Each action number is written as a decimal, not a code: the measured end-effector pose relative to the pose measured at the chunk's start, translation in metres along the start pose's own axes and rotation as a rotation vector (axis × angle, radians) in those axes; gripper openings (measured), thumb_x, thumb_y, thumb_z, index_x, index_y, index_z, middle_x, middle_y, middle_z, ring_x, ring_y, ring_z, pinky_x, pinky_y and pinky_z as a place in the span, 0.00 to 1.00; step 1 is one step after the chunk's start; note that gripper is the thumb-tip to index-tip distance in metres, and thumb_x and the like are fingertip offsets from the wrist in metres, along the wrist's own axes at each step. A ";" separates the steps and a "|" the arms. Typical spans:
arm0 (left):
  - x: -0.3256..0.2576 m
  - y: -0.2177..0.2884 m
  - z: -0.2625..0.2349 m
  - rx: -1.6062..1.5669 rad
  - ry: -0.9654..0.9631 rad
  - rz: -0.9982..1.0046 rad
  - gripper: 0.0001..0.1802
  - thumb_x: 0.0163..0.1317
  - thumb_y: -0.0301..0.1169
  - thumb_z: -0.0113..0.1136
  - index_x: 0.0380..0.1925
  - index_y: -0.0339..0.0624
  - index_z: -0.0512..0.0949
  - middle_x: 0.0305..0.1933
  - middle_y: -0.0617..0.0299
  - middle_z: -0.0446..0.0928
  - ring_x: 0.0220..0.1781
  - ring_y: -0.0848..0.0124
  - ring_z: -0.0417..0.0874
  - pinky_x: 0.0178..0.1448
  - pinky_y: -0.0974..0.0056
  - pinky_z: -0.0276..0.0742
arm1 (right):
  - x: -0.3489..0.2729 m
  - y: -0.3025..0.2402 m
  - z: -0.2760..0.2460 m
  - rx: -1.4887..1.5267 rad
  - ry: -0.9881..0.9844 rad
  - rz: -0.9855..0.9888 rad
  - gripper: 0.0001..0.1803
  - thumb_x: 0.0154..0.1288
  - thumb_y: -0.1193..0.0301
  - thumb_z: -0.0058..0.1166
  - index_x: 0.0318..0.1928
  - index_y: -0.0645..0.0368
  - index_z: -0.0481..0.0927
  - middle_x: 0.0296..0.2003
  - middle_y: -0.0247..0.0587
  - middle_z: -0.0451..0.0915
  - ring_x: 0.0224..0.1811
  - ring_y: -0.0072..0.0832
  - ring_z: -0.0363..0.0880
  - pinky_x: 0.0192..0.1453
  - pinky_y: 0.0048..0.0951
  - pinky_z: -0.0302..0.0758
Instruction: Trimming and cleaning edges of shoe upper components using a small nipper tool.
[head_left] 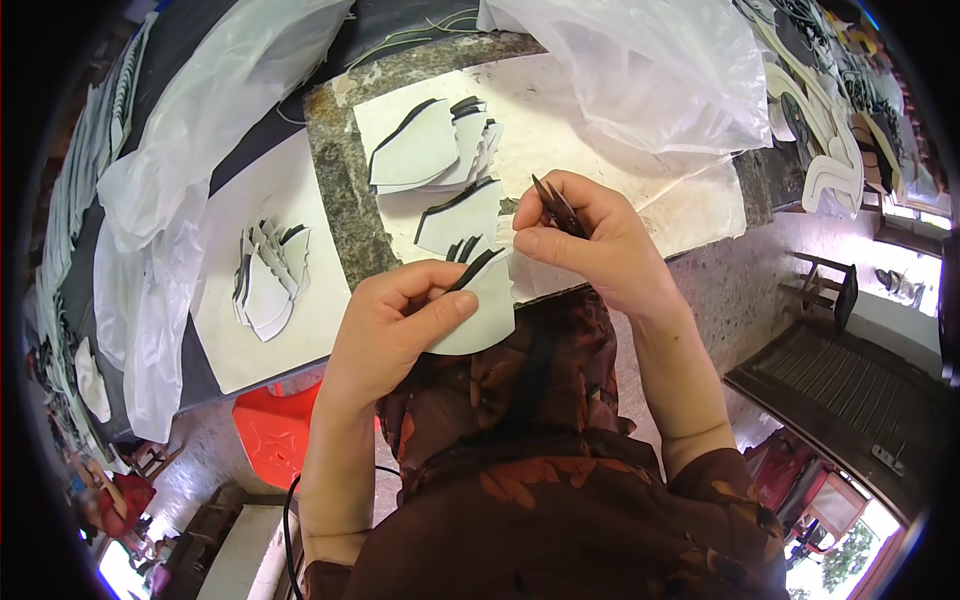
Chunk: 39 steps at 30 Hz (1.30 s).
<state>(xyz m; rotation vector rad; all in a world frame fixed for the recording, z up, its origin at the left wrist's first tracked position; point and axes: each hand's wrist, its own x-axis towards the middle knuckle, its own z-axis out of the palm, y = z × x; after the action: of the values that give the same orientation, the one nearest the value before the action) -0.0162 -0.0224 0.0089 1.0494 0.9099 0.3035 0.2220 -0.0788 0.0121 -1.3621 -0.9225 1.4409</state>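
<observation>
My left hand (385,325) pinches a pale, curved cut piece with a black-trimmed edge (485,315) between thumb and fingers, over the table's near edge. More black strip ends show just behind the piece; whether they belong to pieces in the same grip I cannot tell. My right hand (600,240) is closed around small dark thread snips (558,208), their points facing up and away. Its thumb and forefinger come close to the piece's upper corner, and whether they pinch a thread there is too small to see. Beyond lies a similar black-edged piece (462,215) by itself.
Farther back, a fanned stack of black-edged pieces (415,155) lies on pale sheeting (545,100). Another bunch (268,285) sits on a white board (225,350) at left. Clear plastic sheets (650,65) drape the far side. A red stool (275,440) stands below the table.
</observation>
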 end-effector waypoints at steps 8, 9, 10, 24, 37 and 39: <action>-0.001 0.000 -0.007 -0.025 -0.062 -0.008 0.13 0.70 0.25 0.68 0.52 0.30 0.85 0.36 0.72 0.82 0.36 0.86 0.75 0.39 0.76 0.70 | 0.002 -0.002 0.001 -0.030 0.004 -0.020 0.06 0.67 0.76 0.66 0.42 0.60 0.82 0.35 0.22 0.77 0.37 0.09 0.70 0.44 0.16 0.68; -0.001 -0.002 -0.008 -0.044 -0.073 -0.013 0.13 0.70 0.25 0.68 0.52 0.30 0.85 0.37 0.71 0.83 0.37 0.85 0.76 0.40 0.75 0.71 | 0.002 -0.001 0.001 -0.029 -0.010 -0.029 0.06 0.67 0.77 0.66 0.42 0.60 0.82 0.35 0.22 0.77 0.37 0.09 0.70 0.43 0.16 0.68; -0.001 -0.005 -0.009 -0.062 -0.084 -0.017 0.14 0.70 0.25 0.68 0.52 0.31 0.85 0.38 0.70 0.84 0.38 0.85 0.77 0.41 0.75 0.72 | 0.002 0.000 0.002 -0.029 -0.009 -0.029 0.06 0.67 0.77 0.66 0.42 0.60 0.82 0.35 0.22 0.77 0.37 0.09 0.70 0.43 0.16 0.68; 0.004 0.000 -0.010 -0.107 -0.204 -0.012 0.17 0.75 0.36 0.64 0.55 0.34 0.84 0.44 0.69 0.84 0.43 0.82 0.78 0.48 0.74 0.74 | 0.001 -0.010 -0.002 -0.016 -0.183 0.173 0.07 0.69 0.70 0.63 0.40 0.62 0.84 0.33 0.25 0.80 0.36 0.10 0.72 0.40 0.18 0.68; 0.022 0.003 -0.007 -0.144 -0.023 -0.029 0.10 0.72 0.32 0.67 0.38 0.36 0.85 0.31 0.75 0.79 0.32 0.86 0.74 0.36 0.74 0.70 | 0.006 -0.004 -0.016 -0.517 -0.285 -0.528 0.16 0.71 0.76 0.56 0.57 0.55 0.84 0.46 0.39 0.84 0.44 0.29 0.82 0.54 0.28 0.77; 0.018 0.005 -0.007 -0.189 0.023 -0.051 0.10 0.72 0.31 0.67 0.44 0.34 0.87 0.37 0.70 0.85 0.36 0.83 0.80 0.41 0.74 0.76 | 0.003 -0.008 -0.015 -1.081 -0.138 -0.703 0.14 0.70 0.69 0.61 0.54 0.52 0.84 0.41 0.47 0.85 0.44 0.45 0.85 0.51 0.37 0.81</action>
<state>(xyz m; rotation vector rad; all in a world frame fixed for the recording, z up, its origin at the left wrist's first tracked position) -0.0099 -0.0044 0.0023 0.8490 0.9092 0.3523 0.2386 -0.0743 0.0175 -1.3902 -2.1828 0.4419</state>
